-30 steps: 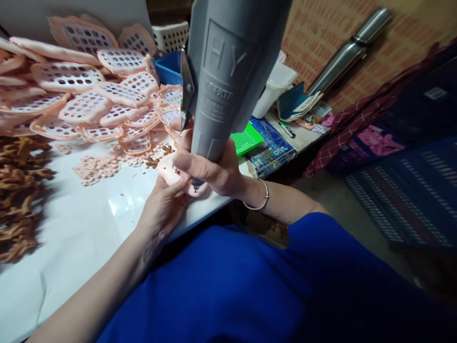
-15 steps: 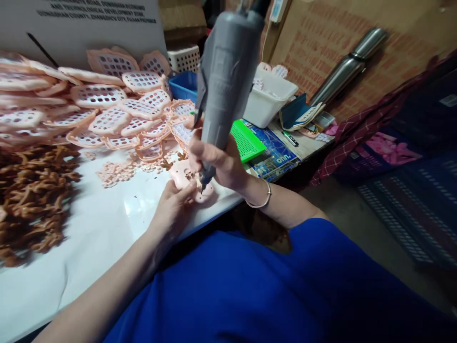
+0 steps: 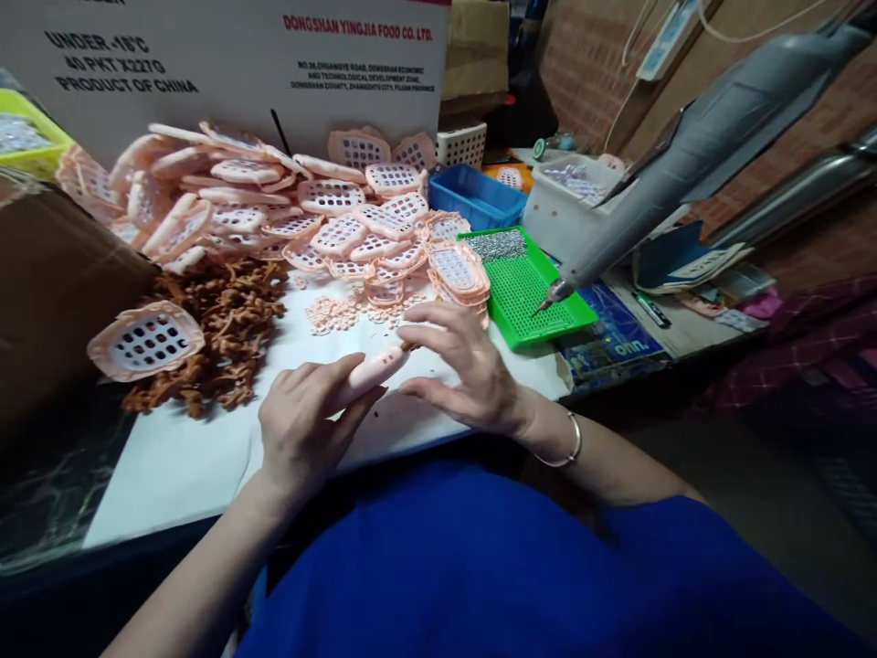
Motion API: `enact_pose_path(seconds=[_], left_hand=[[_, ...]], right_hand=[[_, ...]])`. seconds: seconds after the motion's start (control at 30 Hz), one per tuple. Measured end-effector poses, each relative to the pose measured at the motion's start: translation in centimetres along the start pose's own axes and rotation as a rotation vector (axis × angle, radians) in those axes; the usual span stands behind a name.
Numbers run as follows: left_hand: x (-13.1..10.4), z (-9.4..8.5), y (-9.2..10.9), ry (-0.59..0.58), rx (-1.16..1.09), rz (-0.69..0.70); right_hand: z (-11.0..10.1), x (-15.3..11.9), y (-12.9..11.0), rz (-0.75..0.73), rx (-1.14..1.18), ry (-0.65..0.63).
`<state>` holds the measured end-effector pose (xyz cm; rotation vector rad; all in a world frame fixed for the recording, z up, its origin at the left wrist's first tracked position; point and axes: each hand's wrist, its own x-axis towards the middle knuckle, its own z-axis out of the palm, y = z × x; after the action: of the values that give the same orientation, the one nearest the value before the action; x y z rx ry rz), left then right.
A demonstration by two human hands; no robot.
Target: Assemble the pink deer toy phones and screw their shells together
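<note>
My left hand (image 3: 308, 416) is closed round a pale pink plastic part (image 3: 374, 373), held tilted over the white work surface (image 3: 198, 457). Small holes show along the part's edge. My right hand (image 3: 466, 370) is beside its far end, thumb and fingers apart; a fingertip may be touching it. Up to the right hangs a grey electric screwdriver (image 3: 658, 174), free of both hands. Its bit points down over a green perforated tray (image 3: 527, 302) with many small silver screws (image 3: 499, 244) at its back end.
Pink perforated parts (image 3: 343, 233) are heaped at the back, beside brown plastic pieces (image 3: 233, 320) and small pink bits (image 3: 334, 313). A blue bin (image 3: 472, 196) and a white tub (image 3: 562, 215) stand behind the tray. A cardboard box (image 3: 61, 283) is at left.
My right hand has let go of the screwdriver, which now hangs up to the right. My left hand has lifted and tilted the pink part. The view has swung left.
</note>
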<state>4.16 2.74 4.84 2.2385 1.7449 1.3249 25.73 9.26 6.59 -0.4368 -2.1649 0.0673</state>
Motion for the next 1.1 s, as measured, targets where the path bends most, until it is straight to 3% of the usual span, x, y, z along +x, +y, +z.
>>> enact_pose_path(seconds=[0.1,0.17,0.27,0.33,0.37,0.5,0.63,0.73,0.8,0.87,1.0,1.03,1.1], left_hand=[[-0.6,-0.7,0.4,-0.017,-0.221,-0.226],[-0.4,-1.5,0.9,-0.016,-0.498,-0.564],[0.5,-3.1,1.2,0.045,-0.964,-1.208],[1.1,-4.2,1.0,0.081,-1.123,-1.456],[1.3,-4.6,0.8,0.084,-1.165,-1.518],[0.9,-5.6,0.4,0.148,-1.238,-1.608],[-0.1,-6.1,0.4,0.205,-1.173,-1.6],[-1.6,-7.5,-0.4,0.22,-1.078,-1.506],[-3.2,-9.4,-1.5,0.217,-1.002,-1.383],[-5.4,-12.0,-2.9,0.086,-0.909,-1.351],[-11.3,-17.0,-5.1,-0.175,-0.716,-1.476],[-13.0,-17.7,-5.5,-0.27,-0.672,-1.496],[-16.2,-18.3,-6.0,-0.3,-0.547,-1.482]], right_hand=[[2.8,0.4,0.1,0.053,0.098,-0.121],[3.6,1.0,0.4,0.127,0.172,-0.133],[3.6,2.2,0.6,0.262,0.292,-0.095],[3.7,2.8,0.5,0.28,0.362,-0.093],[3.9,3.0,0.3,0.258,0.376,-0.1],[5.2,3.1,-0.6,0.143,0.351,-0.15],[5.9,2.8,-1.4,0.074,0.338,-0.179],[5.8,2.4,-1.4,0.036,0.316,-0.21],[5.5,2.0,-1.3,0.029,0.31,-0.24],[5.2,1.3,-1.0,0.03,0.315,-0.274],[4.5,0.0,-0.6,0.066,0.319,-0.301],[4.4,-0.2,-0.4,0.081,0.319,-0.299],[4.2,-0.6,-0.3,0.11,0.322,-0.304]])
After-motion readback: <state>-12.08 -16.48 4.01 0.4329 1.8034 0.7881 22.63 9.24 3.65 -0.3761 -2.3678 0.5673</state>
